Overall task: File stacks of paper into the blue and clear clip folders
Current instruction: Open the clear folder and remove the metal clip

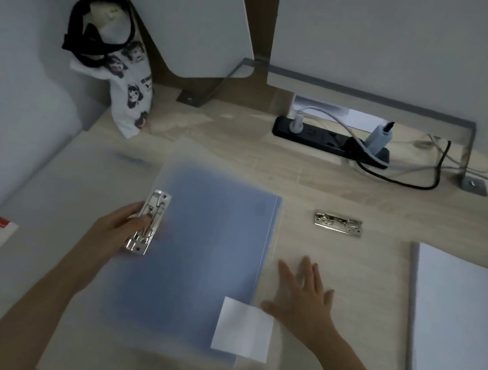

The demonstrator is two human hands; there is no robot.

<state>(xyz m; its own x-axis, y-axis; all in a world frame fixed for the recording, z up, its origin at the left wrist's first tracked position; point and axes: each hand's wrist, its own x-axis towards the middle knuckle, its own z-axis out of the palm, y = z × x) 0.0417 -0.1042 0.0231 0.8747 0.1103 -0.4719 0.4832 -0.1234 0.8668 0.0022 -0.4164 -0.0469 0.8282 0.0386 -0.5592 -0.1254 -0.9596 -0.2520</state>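
Left hand [128, 230] closed around chrome lever clip [147, 227] of translucent blue plastic folder [198, 258] at desk centre; right hand [303, 295] spread flat, empty. Likely light, floppy, slippery; best gripped at clip.

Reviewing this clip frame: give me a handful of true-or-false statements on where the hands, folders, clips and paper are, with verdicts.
1. The left hand grips the silver metal clip on the translucent blue folder. True.
2. The right hand is clenched around a pen. False: it lies open and flat, fingers spread, just right of the blue folder.
3. A second silver metal clip lies beyond the right hand. True.
4. The thick white paper stack sits at the far left of the pale wooden desk. False: it is at the right edge.
5. The black power strip has nothing plugged in. False: plugs and cables are in it.
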